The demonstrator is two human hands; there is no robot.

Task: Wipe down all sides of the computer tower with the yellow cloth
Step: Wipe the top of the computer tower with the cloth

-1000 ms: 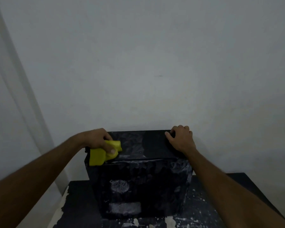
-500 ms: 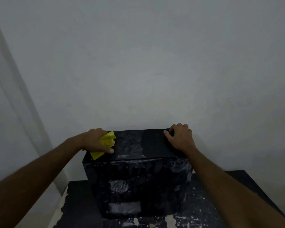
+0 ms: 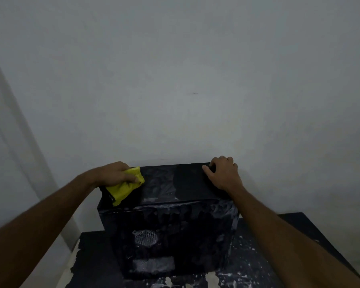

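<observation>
A black computer tower (image 3: 170, 229), smeared with white dust, stands on a dark table. Its near face shows a round mesh vent and a grey patch below it. My left hand (image 3: 114, 173) grips the yellow cloth (image 3: 126, 187) and presses it on the top panel's left part, near the far edge. Part of the cloth hangs toward the near left corner. My right hand (image 3: 222, 173) rests on the top's far right corner, its fingers curled over the back edge.
The dark table (image 3: 268, 256) is flecked with white marks, and its paint is chipped at the left edge. A plain pale wall (image 3: 185, 90) rises right behind the tower. At the left, a wall corner runs down beside the table.
My left hand with the cloth slid from the near left corner toward the far edge, then a little to the right. The right hand has stayed on its corner.
</observation>
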